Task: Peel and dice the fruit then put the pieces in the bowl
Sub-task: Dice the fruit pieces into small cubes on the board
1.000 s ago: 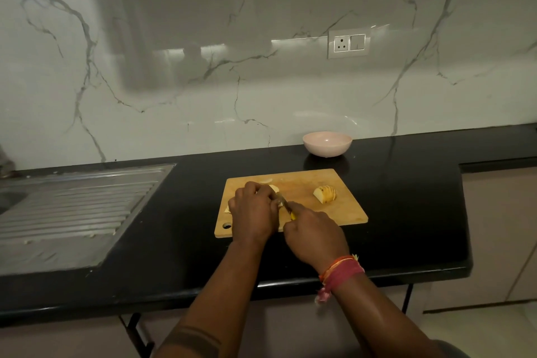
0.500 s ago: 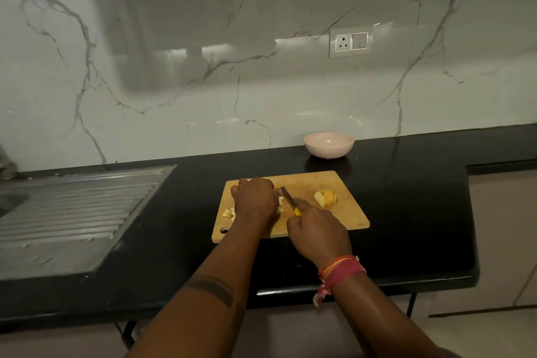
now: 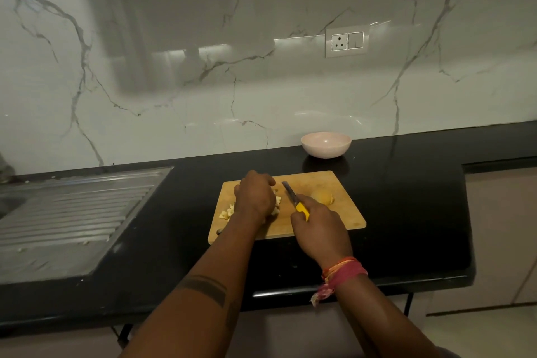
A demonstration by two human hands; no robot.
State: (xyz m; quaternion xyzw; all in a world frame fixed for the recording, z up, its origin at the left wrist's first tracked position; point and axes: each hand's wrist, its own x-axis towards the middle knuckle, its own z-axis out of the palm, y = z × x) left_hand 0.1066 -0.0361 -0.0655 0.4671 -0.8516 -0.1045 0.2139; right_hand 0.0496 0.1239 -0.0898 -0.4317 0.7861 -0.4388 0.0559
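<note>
I saw the left hand (image 3: pixel 255 195) cupped over the diced fruit pieces (image 3: pixel 227 213) on the wooden cutting board (image 3: pixel 345 212); whether it gripped them I couldn't tell. The right hand (image 3: pixel 319 229) clasped the yellow-handled knife (image 3: pixel 294 197), blade angled away. An uncut fruit chunk (image 3: pixel 322 197) lay just right of the knife, the pink bowl (image 3: pixel 325 144) behind the board.

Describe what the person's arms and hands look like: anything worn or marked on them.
Both forearms are bare, with no sleeves, gloves, rings or watch in view. The right wrist carries a bundle of tied threads, pink-red with orange strands, with a frayed end hanging loose beneath it. The left forearm bears a dark band tattoo running across it. The left hand and right hand are bare.
</note>
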